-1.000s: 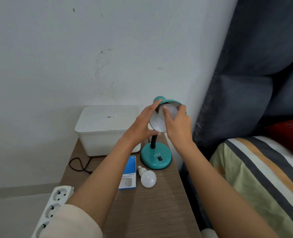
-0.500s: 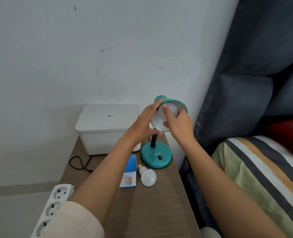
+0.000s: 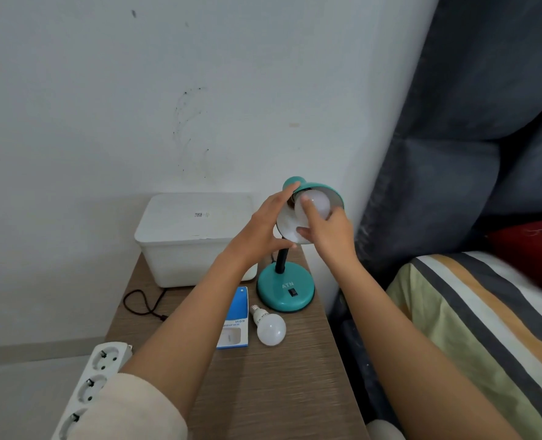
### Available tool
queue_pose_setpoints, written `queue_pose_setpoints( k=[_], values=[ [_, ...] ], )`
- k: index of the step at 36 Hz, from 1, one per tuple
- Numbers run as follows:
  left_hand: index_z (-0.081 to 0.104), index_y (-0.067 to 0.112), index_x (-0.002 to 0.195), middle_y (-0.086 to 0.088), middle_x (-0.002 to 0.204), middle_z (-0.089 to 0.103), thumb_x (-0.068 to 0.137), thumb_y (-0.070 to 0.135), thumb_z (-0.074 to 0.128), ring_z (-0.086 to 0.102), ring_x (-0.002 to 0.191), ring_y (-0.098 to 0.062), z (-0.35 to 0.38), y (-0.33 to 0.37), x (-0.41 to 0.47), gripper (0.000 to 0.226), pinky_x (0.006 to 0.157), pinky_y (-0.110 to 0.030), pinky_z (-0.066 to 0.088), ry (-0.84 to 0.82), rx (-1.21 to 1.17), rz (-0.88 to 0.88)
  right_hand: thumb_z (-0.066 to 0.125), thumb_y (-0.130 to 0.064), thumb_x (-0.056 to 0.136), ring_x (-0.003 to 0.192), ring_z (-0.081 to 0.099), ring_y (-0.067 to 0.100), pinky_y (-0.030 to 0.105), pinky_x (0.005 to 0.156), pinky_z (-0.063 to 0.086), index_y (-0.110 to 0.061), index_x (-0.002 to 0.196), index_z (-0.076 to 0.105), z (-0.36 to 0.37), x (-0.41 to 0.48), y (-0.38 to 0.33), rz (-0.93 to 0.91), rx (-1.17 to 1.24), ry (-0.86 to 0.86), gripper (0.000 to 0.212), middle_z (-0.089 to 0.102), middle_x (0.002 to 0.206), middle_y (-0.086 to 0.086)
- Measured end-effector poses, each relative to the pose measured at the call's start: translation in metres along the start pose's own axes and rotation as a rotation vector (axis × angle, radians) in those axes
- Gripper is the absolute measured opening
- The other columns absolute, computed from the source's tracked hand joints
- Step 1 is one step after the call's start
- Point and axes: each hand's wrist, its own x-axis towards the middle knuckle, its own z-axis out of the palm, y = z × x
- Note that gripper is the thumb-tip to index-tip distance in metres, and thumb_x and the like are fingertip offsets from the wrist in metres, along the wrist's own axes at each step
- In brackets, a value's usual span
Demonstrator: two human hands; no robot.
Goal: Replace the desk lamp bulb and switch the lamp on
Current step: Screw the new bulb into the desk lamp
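Right hand [image 3: 330, 233] grasps the white bulb [image 3: 315, 203] seated inside the teal lamp shade [image 3: 333, 193]; left hand [image 3: 263, 230] grips the shade's rear. The lamp base [image 3: 284, 289] stands on the wooden counter [image 3: 279, 392]. A second bulb [image 3: 270, 327] lies beside a blue box [image 3: 236, 315].

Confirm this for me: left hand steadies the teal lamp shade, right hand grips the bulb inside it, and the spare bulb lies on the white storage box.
One detail is wrong. The head view shows the spare bulb lying on the wooden table, between the blue box and the lamp base, not on the white storage box. The left hand does steady the lamp shade, and the right hand grips the bulb inside it.
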Motion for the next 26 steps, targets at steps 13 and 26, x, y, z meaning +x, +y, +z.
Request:
queue_pose_setpoints(
  k=[13,26],
  values=[
    [0.019,0.037,0.143,0.018,0.137,0.032,0.07,0.006,0.079,0.033,0.124,0.006,0.002,-0.004,0.001,0.1,0.103,-0.013,0.034,0.013,-0.004,0.015,0.069,-0.013,0.074,0.113,0.047,0.019,0.02,0.087,0.039,-0.012,0.127,0.042,0.006,-0.009,0.005,-0.297,-0.242,0.079,0.059,0.047,0.127,0.009],
    [0.018,0.039,0.143,0.013,0.14,0.034,0.065,0.0,0.081,0.035,0.126,0.0,0.001,-0.002,0.001,0.108,0.106,-0.033,0.041,-0.003,-0.001,0.011,0.072,-0.027,0.074,0.118,0.048,0.025,0.036,0.095,0.045,-0.011,0.127,0.039,0.006,-0.002,-0.001,-0.15,-0.231,0.06,0.064,0.05,0.127,0.01]
  ],
)
